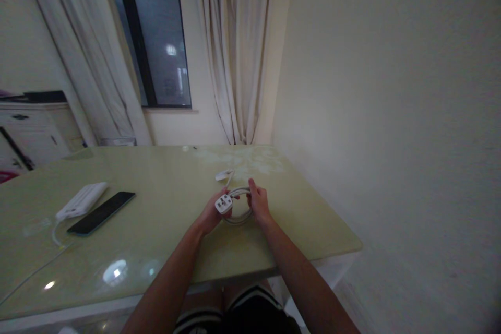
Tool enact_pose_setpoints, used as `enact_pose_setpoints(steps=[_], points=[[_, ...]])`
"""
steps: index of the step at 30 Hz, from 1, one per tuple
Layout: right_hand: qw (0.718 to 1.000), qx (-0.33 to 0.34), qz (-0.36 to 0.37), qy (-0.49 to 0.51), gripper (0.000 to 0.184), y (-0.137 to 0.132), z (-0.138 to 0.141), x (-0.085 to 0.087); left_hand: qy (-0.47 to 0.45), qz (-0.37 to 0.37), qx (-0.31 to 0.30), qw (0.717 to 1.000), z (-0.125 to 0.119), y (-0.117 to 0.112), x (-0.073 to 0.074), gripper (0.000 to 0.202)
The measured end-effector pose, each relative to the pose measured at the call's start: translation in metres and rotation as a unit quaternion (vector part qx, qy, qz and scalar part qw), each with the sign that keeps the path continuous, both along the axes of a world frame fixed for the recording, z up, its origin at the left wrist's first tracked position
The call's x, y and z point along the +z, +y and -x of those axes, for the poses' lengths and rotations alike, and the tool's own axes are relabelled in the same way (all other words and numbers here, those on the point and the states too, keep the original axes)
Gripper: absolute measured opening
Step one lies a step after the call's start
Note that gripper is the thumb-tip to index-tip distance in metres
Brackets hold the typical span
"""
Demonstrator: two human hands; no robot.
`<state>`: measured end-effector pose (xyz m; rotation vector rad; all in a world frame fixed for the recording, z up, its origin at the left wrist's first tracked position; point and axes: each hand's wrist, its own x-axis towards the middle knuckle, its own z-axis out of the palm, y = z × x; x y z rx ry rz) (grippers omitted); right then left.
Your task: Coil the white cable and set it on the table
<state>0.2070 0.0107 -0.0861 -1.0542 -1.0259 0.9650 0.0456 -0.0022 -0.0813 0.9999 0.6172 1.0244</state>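
A white cord [238, 221] is wound into a loose coil above the table, held between both hands. My left hand [211, 215] is closed around the coil's left side, together with a small white extension socket [224, 204] whose slotted face is turned up toward me. My right hand [258, 202] grips the right side of the coil, thumb on top of the strands. From the coil a short length of cord runs away to a white end piece [223, 175] lying on the table; it looks like a plug, but its details are too small to tell.
On the glossy greenish tabletop [164, 177], a black phone [102, 214] lies to the left beside a white power strip [82, 200] with a cable trailing to the front left. A wall [383, 115] borders the table's right side. Curtains [238, 52] hang behind it.
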Motion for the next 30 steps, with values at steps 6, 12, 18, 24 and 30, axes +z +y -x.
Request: enact_pose_setpoints(steps=[6,12,18,24,30], points=[[0.999,0.025,-0.040,-0.016,0.058,-0.004,0.001,0.003,-0.023,0.050,0.016,0.998,-0.001,0.001,0.001,0.043],[0.998,0.020,-0.048,-0.018,0.059,0.000,-0.001,-0.001,-0.052,0.047,0.027,0.997,-0.003,0.002,0.001,0.038],[0.997,0.049,-0.048,-0.039,0.056,0.001,-0.003,-0.003,-0.138,0.113,-0.024,0.984,0.005,0.002,0.008,0.046],[0.997,0.037,-0.048,-0.052,0.054,-0.002,-0.003,-0.001,-0.083,0.100,-0.020,0.991,0.011,0.000,0.006,0.017],[0.995,0.047,-0.059,-0.068,0.054,-0.002,-0.002,0.000,-0.071,0.113,-0.071,0.988,0.016,-0.001,0.004,0.025]])
